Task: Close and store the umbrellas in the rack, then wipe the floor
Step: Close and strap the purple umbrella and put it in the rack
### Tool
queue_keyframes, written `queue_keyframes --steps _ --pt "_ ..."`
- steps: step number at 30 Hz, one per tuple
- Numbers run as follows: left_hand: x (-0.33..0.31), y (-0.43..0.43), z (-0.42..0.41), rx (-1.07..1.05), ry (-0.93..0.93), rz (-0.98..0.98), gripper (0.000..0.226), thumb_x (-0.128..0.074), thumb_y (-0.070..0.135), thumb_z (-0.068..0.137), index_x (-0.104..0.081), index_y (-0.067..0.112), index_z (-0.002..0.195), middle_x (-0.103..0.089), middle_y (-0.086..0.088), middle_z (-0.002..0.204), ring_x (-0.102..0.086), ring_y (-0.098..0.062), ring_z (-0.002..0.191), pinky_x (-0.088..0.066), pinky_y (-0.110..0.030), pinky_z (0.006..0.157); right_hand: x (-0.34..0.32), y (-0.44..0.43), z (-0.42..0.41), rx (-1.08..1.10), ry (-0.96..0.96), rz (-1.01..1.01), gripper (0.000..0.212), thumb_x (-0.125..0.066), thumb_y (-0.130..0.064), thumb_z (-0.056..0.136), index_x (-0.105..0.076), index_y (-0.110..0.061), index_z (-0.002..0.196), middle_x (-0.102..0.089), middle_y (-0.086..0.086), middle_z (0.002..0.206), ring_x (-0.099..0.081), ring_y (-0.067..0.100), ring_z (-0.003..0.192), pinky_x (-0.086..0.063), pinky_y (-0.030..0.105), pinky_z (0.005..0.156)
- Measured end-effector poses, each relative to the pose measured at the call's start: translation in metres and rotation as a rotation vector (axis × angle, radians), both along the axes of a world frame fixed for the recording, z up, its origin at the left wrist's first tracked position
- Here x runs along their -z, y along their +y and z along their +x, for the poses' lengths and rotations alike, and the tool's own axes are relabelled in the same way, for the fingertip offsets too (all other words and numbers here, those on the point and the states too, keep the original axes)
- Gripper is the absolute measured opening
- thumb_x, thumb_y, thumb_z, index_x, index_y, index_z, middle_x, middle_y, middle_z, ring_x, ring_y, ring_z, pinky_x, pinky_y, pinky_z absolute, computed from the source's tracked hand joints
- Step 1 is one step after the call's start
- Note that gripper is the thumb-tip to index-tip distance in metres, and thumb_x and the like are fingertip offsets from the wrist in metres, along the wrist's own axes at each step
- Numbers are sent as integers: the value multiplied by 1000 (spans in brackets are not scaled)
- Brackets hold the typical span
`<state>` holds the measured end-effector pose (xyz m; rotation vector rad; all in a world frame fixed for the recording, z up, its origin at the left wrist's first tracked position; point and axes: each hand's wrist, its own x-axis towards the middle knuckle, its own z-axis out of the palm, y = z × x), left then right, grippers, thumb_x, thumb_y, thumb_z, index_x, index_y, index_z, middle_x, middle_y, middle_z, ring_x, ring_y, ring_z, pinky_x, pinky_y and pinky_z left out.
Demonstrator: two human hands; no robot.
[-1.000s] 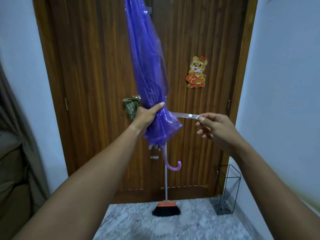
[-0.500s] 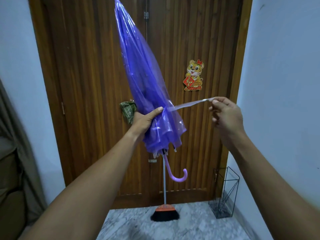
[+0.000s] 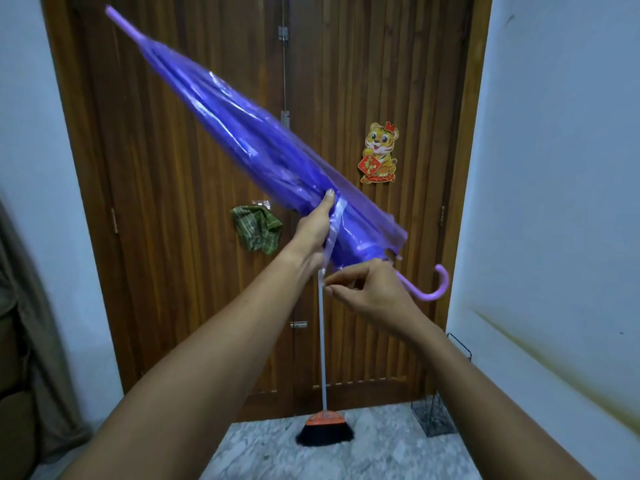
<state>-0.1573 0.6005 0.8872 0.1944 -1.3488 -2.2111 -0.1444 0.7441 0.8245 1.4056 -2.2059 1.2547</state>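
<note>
A folded purple see-through umbrella (image 3: 242, 140) slants across the middle, tip at the upper left and curved lilac handle (image 3: 434, 289) at the lower right. My left hand (image 3: 317, 233) grips the gathered canopy near its lower end. A pale closing strap (image 3: 334, 226) wraps around the canopy beside that hand and hangs down. My right hand (image 3: 367, 292) pinches the strap's free end just below the canopy. A black wire rack (image 3: 438, 410) stands on the floor in the right corner.
A closed wooden double door (image 3: 194, 237) fills the back. A broom (image 3: 325, 424) with an orange head leans against it on the marble floor (image 3: 381, 455). A green checked cloth (image 3: 258, 230) hangs at the door handle. White walls flank both sides; a brown curtain (image 3: 20, 341) hangs at left.
The umbrella has tilted from nearly upright to a slant, tip leftward. My right hand carried the strap from out at the right, around the canopy, down below it.
</note>
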Motion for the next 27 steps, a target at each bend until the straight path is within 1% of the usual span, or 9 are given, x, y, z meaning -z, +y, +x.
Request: queue_keyframes --steps 3,5,8,11,15,17,20,24,27 --pt "-9 8 3 97 -4 66 63 -67 56 88 -58 14 135 -73 -14 118 -72 -33 105 -61 -51 82 15 -2 -7 172 132 -77 17 -72 -31 90 -80 -27 104 -79 -11 92 -69 2 80 -60 32 74" --pt "-13 12 3 126 11 118 65 -64 59 89 -55 17 138 -72 -13 121 -71 -33 107 -62 -51 76 23 -2 -9 290 251 -148 15 -71 -33 90 -80 -26 101 -78 -8 85 -67 2 72 -54 23 62" --pt "-19 14 -1 136 15 174 61 -60 57 92 -55 17 136 -70 -15 125 -69 -36 110 -58 -57 85 33 -5 -10 481 394 -236 10 -72 -28 88 -78 -22 84 -67 -4 67 -57 11 57 -30 15 49" --pt "-22 14 0 189 6 220 65 -62 57 91 -49 18 141 -66 -17 130 -67 -41 113 -52 -67 89 43 -8 -12 540 355 -351 9 -74 -21 87 -79 -21 94 -65 -3 81 -53 8 64 -29 13 53" --pt "-23 15 2 188 29 307 65 -68 51 89 -42 21 141 -65 -17 130 -67 -43 110 -56 -67 80 43 -8 -9 364 32 -501 13 -67 -17 93 -79 -19 89 -67 -12 64 -58 6 52 -38 13 49" --pt "-24 15 0 189 47 332 67 -69 50 88 -42 22 142 -66 -17 128 -67 -43 110 -54 -68 83 40 -6 -7 235 -209 -576 15 -65 -15 96 -77 -13 86 -67 -7 59 -62 9 50 -45 18 47" --pt "-27 15 0 182 71 361 62 -69 47 90 -42 20 139 -68 -17 126 -68 -42 109 -53 -68 86 32 -3 -5 53 -557 -646 12 -64 -15 97 -75 -10 99 -73 0 75 -73 18 62 -57 28 51" --pt "-33 15 15 210 35 317 48 -62 43 96 -56 12 132 -72 -19 114 -71 -39 100 -60 -57 79 24 -2 -7 -100 -846 -729 9 -67 -23 94 -73 -21 100 -78 -3 95 -76 14 80 -61 24 65" --pt "-26 6 21 273 -30 250 38 -60 39 97 -68 5 112 -75 -19 101 -74 -35 85 -61 -51 79 14 0 -13 -165 -1034 -925 15 -70 -7 89 -72 -13 103 -76 8 102 -73 18 89 -62 29 79"
